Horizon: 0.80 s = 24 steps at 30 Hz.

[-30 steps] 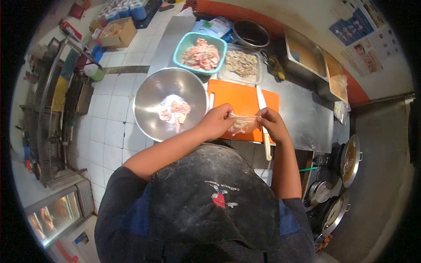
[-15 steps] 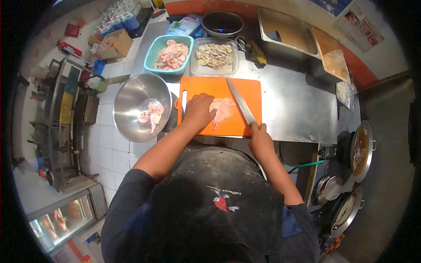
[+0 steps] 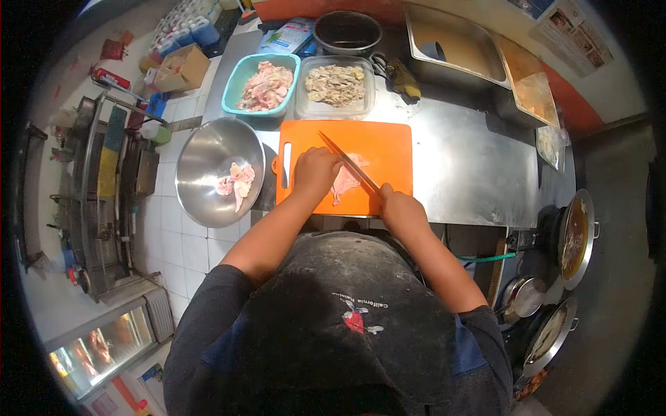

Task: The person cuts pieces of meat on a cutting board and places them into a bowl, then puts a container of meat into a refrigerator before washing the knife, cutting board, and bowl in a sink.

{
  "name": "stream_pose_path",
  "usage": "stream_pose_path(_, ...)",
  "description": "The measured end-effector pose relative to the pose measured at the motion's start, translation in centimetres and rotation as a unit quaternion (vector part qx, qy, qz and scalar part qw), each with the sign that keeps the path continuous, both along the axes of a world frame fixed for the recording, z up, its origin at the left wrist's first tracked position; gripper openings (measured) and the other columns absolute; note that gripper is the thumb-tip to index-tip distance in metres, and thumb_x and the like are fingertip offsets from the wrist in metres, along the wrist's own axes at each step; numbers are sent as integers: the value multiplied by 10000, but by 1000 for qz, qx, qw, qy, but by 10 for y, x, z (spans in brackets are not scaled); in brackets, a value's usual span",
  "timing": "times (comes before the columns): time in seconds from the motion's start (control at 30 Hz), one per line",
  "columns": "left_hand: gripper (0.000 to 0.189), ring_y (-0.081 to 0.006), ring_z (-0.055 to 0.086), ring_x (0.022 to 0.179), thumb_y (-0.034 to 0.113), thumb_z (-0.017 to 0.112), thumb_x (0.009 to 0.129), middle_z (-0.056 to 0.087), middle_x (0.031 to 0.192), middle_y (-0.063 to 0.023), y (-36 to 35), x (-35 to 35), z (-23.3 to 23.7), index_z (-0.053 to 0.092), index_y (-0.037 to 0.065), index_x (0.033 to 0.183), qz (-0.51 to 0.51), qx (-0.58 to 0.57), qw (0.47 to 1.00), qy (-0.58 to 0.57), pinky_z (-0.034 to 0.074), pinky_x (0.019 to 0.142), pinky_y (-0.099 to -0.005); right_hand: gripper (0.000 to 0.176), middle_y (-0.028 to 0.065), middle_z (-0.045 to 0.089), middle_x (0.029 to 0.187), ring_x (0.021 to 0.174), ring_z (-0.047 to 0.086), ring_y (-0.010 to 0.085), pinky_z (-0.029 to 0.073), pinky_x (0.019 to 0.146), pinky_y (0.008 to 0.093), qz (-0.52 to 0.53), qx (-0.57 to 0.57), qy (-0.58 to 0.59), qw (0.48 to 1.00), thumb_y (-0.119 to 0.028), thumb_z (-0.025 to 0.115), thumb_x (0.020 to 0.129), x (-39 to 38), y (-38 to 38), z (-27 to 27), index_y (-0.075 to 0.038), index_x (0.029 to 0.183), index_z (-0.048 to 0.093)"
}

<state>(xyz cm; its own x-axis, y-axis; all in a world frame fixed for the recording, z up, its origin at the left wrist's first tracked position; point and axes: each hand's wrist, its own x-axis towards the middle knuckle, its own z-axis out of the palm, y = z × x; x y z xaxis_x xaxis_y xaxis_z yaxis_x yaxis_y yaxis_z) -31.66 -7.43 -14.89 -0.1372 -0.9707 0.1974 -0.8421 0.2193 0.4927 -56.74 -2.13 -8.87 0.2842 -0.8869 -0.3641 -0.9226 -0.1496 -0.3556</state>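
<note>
A thin, pale pink piece of raw chicken (image 3: 345,184) lies on an orange cutting board (image 3: 388,142). Closed around its left edge are the curled fingers of my left hand (image 3: 316,170). My right hand (image 3: 404,212) grips the handle of a long kitchen knife (image 3: 352,165). The blade slants across the meat, its tip pointing up and left past my left fingers. Left of the board, a steel bowl (image 3: 198,156) holds a few pieces of raw meat (image 3: 239,182).
Behind the board stand a turquoise tub (image 3: 229,96) of raw meat and a clear container (image 3: 369,104) of greyish sliced food. Deep steel pans (image 3: 458,80) line the back of the steel table (image 3: 479,180). Wide frying pans (image 3: 577,239) are at the right.
The knife has moved left from the board's right side and now crosses the meat. My right hand has moved left and slightly up with it. My left hand stays at the meat.
</note>
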Motion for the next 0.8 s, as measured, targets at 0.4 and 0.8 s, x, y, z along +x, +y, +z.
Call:
stream_pose_path(0.4,125,-354,706,946,214,824,869,728,919,-111,0,2,-1,807,96,905,21,12,998,-51,557,840,-516,167,288,750,936,912,736,514,569,816,626,-1,92,117,989,-169,565,1023,-92,69,23,-30,1114,571)
stream_pose_path(0.8,240,-418,736,983,189,757,939,748,1037,-178,23,31,36,690,38,1114,-36,106,993,-26,592,873,-488,203,294,734,888,865,715,527,550,801,639,-5,24,8,1000,-212,597,1028,-54,29,12,-17,1082,574)
